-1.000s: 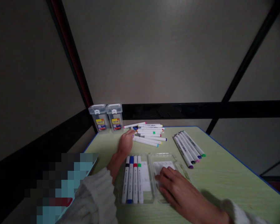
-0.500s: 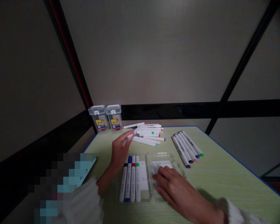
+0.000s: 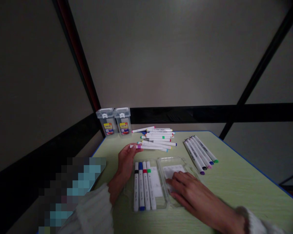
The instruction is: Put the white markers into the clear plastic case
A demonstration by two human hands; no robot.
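Gripped in left hand (image 3: 125, 159) fingertips: purple-capped marker (image 3: 146, 147), lifted just above the loose marker pile (image 3: 158, 138). Right hand (image 3: 190, 191) flat, open, steadying clear case lid (image 3: 172, 169). Step: filling tray (image 3: 158, 190); next, lay marker beside green-capped one (image 3: 151, 188).

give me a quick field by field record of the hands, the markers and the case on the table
left hand: holds a purple-capped marker level above the table
right hand: flat on the open lid of the clear case
in case: four markers, caps black, blue, red, green
loose pile: behind the case
marker row: to the right, five side by side
boxes: two grey at the far left corner
table: pale green
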